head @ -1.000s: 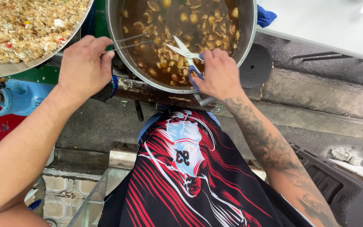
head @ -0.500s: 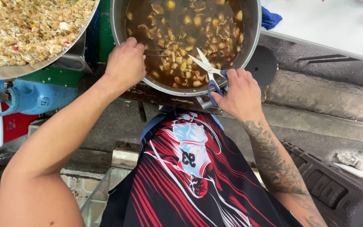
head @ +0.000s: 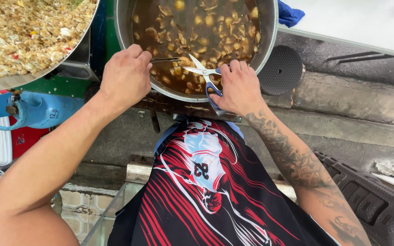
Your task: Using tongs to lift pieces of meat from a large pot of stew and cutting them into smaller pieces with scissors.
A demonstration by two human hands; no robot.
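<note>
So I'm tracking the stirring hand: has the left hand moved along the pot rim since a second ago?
Yes. The left hand has shifted rightward along the near rim of the pot, closing toward the scissors held in the right hand.

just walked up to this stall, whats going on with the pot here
A person stands over a big metal pot of dark brown stew with chunks in it. The right hand holds blue-handled scissors with the blades open over the stew. The left hand holds thin metal tongs that reach into the pot beside the blades. To the left is a wide pan of fried rice, with a blue gas cylinder below it.
</note>
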